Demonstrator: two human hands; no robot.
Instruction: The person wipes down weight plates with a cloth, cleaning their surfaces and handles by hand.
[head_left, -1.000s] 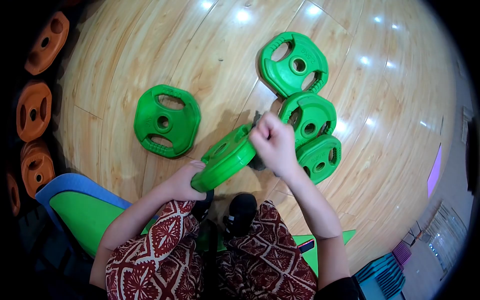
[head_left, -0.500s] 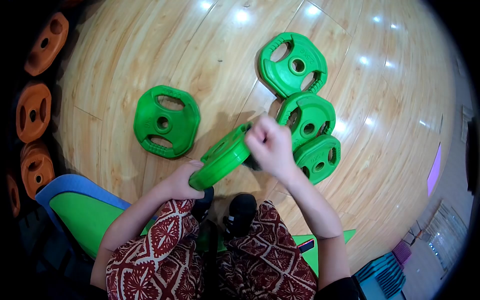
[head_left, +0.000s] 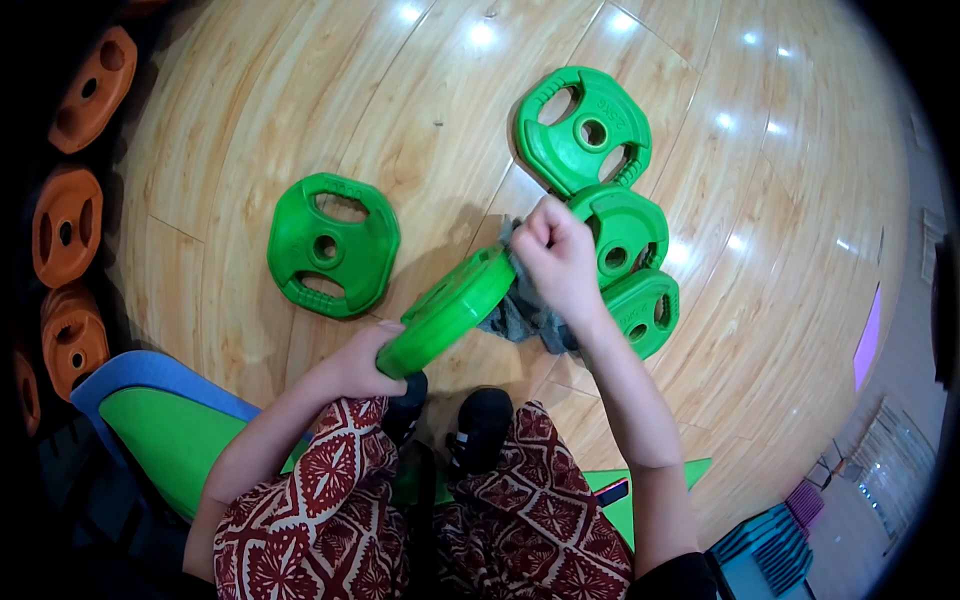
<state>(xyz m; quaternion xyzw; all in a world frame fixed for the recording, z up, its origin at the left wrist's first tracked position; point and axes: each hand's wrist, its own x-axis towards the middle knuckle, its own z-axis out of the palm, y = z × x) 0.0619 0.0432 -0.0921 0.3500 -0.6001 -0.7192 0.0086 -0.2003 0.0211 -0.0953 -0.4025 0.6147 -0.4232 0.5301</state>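
Wooden floor [head_left: 250, 120] lies under everything. Right hand [head_left: 556, 262] has its fingers pinched around a grey cloth [head_left: 520, 312], pressing it on the tilted green plate [head_left: 447, 311]; left hand [head_left: 362, 366] fingers curl under its lower edge. Four green plates lie around.

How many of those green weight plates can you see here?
5. One green rubber weight plate is held tilted in both hands; one lies alone on the wooden floor; three overlap in a row at right. None seems hidden.

Glossy wood floor [head_left: 230, 120]: four green weight plates [head_left: 333, 243], orange plates [head_left: 66, 222] at left edge.
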